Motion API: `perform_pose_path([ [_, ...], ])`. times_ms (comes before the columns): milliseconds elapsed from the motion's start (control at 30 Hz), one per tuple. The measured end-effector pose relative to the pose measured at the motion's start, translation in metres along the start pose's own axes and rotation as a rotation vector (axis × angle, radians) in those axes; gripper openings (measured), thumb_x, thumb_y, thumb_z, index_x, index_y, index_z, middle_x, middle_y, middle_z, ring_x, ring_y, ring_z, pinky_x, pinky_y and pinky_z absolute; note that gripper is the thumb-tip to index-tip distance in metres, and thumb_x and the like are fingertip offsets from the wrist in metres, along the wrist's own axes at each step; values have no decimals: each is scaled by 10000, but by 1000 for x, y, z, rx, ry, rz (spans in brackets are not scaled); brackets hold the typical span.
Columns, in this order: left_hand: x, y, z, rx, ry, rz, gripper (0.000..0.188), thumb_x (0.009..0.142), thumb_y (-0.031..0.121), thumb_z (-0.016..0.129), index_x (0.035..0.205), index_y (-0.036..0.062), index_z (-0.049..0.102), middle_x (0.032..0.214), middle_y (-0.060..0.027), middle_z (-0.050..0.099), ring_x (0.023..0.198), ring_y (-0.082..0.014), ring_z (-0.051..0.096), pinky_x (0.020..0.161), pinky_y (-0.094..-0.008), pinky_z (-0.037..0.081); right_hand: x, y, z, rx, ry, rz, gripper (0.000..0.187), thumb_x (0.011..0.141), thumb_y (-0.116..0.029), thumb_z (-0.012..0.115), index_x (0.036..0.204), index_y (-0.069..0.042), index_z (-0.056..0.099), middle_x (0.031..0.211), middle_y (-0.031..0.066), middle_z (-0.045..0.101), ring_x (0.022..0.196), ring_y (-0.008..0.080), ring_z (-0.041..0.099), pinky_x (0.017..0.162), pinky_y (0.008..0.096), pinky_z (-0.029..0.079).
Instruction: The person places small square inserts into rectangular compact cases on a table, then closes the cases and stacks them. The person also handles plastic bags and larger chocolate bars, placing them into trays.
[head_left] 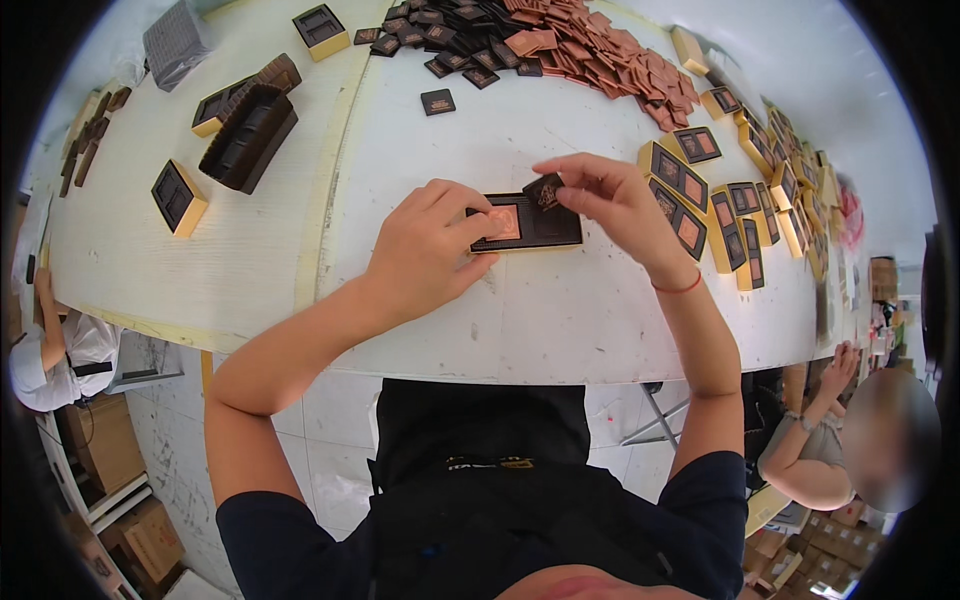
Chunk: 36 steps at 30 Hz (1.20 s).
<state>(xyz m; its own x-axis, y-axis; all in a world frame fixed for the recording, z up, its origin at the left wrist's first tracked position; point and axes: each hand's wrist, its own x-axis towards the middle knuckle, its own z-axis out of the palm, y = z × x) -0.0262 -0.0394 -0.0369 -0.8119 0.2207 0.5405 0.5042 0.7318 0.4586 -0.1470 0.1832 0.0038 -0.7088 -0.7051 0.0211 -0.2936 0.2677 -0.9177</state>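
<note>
In front of me on the table lies a small gold-sided box with a dark two-compartment insert. My left hand grips its left end, with fingertips at a copper-coloured flat square in the left compartment. Between the thumb and fingers of my right hand is a dark brown flat square with printing on it. It is tilted above the box's back edge, close to the right compartment, where no square is seen. The box's left end is partly hidden by my left hand.
A pile of dark squares adjoins a pile of copper squares at the back. Filled boxes crowd the right side. Stacked dark insert trays and a box without squares are at left. Other people sit at both sides.
</note>
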Motion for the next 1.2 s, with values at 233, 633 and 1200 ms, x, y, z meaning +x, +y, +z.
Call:
perform_pose_path([
  [233,-1,1,-1,3,-36,-16,322,652,85,834,925,103,663,1033,-34,639,1017,-258,602,815,-362,519,-24,12,15,-531,231,-343,204,777,-73,780,976,-70,734,851,58,653,834,247,577,730,345,468],
  [633,0,-20,-48,71,212,14,288,755,167,826,1013,116,711,1128,-44,676,1073,-261,628,963,-389,469,-63,10,20,-922,104,-509,459,756,-120,810,1177,-18,659,1375,106,568,1298,351,494,999,452,456],
  [1200,-192,-146,-185,524,416,-748,343,800,81,677,1136,38,628,1209,-139,600,1042,-292,606,907,-379,498,-30,29,-21,-1113,455,-381,453,736,-87,764,1166,-73,620,1275,111,577,1289,323,466,1057,471,345],
])
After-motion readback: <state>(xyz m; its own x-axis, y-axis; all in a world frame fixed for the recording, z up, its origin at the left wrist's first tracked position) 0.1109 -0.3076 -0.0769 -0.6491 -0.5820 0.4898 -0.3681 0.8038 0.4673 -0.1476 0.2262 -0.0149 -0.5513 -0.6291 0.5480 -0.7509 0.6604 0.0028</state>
